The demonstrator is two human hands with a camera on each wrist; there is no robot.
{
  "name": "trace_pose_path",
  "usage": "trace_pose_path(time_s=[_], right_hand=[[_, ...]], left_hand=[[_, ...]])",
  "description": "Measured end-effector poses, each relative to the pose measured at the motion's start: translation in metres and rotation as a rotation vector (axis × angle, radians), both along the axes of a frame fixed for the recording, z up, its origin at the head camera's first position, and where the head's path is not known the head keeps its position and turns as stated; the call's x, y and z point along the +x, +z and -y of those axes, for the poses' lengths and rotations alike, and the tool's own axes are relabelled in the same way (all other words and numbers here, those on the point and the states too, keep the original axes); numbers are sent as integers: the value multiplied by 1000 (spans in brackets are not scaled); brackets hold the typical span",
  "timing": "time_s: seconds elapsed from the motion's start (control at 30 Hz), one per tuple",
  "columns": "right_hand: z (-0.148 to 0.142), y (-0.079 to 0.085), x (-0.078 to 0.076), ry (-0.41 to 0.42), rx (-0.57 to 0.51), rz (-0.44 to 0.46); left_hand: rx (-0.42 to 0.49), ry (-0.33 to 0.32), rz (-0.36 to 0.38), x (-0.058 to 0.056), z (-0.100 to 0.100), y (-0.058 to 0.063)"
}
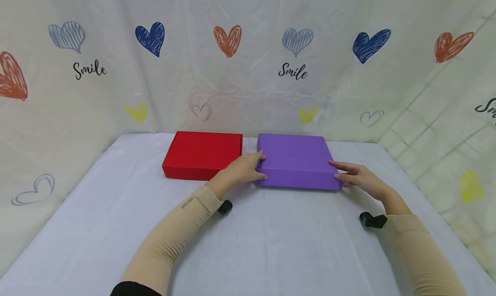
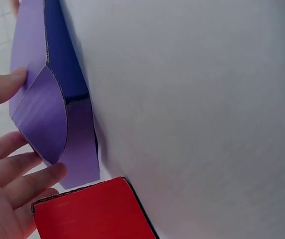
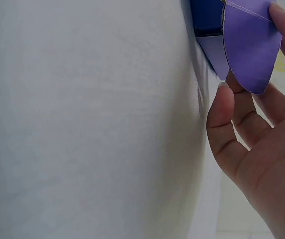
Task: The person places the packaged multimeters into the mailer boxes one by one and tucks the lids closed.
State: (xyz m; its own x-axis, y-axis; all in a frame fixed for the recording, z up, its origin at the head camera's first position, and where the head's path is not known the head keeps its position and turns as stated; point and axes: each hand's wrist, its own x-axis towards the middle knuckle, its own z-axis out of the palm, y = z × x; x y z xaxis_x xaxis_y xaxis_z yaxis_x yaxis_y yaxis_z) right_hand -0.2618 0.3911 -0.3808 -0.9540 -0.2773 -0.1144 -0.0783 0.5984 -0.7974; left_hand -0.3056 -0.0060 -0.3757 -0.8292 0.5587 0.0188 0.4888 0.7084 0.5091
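A purple cardboard box (image 1: 292, 156) lies flat on the white-covered table, right of a red cardboard box (image 1: 205, 154). My left hand (image 1: 242, 169) grips the purple box at its left front corner. In the left wrist view, the thumb presses the lid and fingers lie behind a rounded side flap (image 2: 45, 114). A dark blue surface (image 2: 65, 55) shows beneath the lid's edge. At the right front corner, my right hand (image 1: 362, 180) pinches the other side flap (image 3: 251, 45) between thumb and fingers. Some fingertips are hidden behind the box.
The red box stands close beside my left hand, and its edge appears in the left wrist view. A white cloth (image 1: 294, 235) covers the table. Behind it hangs a pale curtain (image 1: 255, 81) printed with hearts and words.
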Motion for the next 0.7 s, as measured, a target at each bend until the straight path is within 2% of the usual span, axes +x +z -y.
trace_pose_path(time_s=[0.2, 0.47, 0.7], right_hand=[[1, 1, -2, -9, 49, 2], [3, 7, -5, -4, 130, -42], [2, 6, -1, 0, 150, -43]], left_hand=[[-13, 2, 12, 0, 0, 0], [-21, 15, 29, 1, 0, 3], [-41, 5, 40, 0, -3, 3]])
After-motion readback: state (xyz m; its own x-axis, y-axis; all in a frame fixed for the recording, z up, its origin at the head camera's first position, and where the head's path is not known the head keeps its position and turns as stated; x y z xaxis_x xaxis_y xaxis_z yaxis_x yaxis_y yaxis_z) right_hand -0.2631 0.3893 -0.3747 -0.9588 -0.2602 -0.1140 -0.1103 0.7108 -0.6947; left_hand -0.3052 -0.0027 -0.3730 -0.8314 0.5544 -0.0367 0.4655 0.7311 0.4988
